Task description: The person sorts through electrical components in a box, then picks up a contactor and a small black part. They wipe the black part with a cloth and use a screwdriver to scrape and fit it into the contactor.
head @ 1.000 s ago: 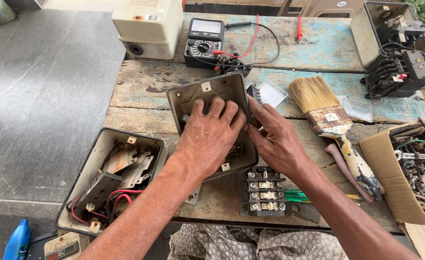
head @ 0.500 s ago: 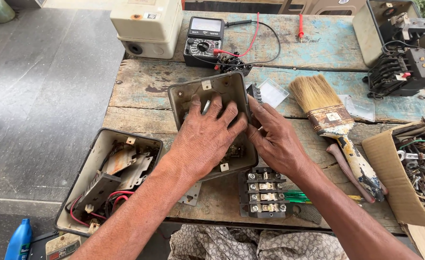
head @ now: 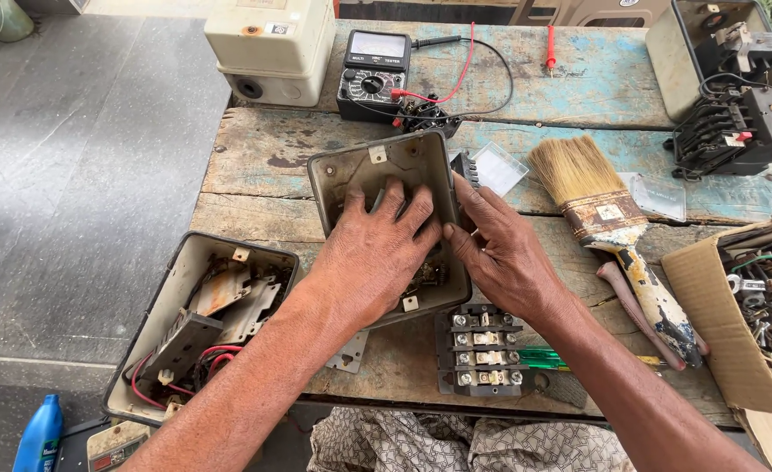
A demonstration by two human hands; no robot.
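A blue bottle [head: 38, 434] stands at the far left, on the floor below the counter [head: 255, 162]. Beside it an open metal box [head: 195, 328] overhangs the counter's edge, holding loose plates and red wires. Behind, a cream switch housing [head: 270, 48] sits next to a black meter [head: 373, 74] with red and black leads.

In the middle lies the grey box [head: 377, 170], open side up and tilted a little across the planks. The left hand [head: 373, 253] lies flat inside it, fingers spread, pressing down and closed on nothing. The right hand [head: 504, 253] rests against the box's right wall, thumb on the rim and fingers loosely bent; whether it pinches a small part there I cannot tell.

The box looks like stiff sheet metal: rigid, fairly light when gutted, with thin rims that could bite. The side walls seem the best place to take hold of it, one hand on each.

In front of the right hand sits a black terminal block [head: 482, 350], then a green screwdriver [head: 547, 358], a worn paintbrush [head: 613, 236], a cardboard carton of parts [head: 709, 315] and, at the back right, a contactor [head: 735, 127].
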